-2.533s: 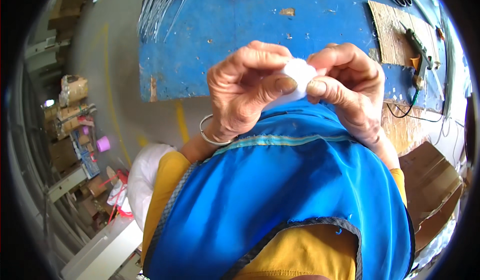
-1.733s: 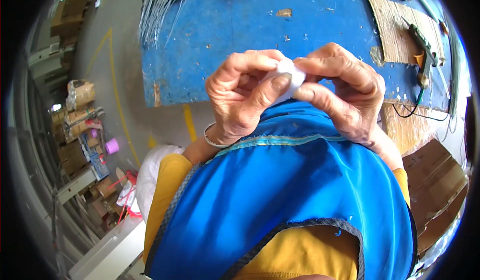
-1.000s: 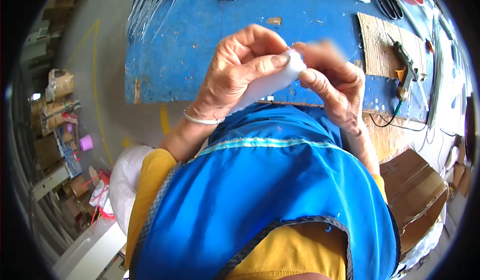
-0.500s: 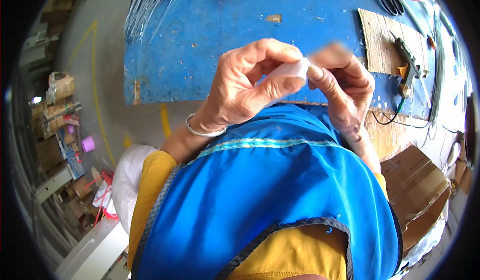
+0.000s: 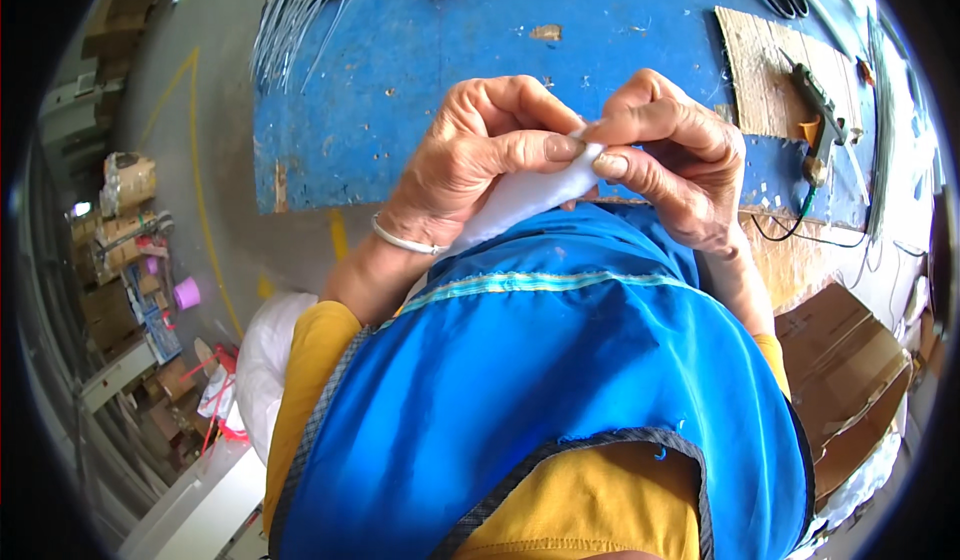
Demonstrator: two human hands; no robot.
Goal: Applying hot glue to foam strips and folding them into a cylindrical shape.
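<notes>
Hands pinch white cloth [image 5: 530, 195] | your left hand [image 5: 470, 175] and right hand [image 5: 665, 160] both closed on its top end | cloth slants down-left, above blue table [image 5: 400, 70]

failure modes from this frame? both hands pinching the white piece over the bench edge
1. The white soft piece is held only between the fingertips of the left hand and right hand, in the air near the edge of the blue workbench; a slip would likely drop it toward the floor.
2. The glue gun and its cord lie close beside the right hand; a wide move could snag them.
</notes>
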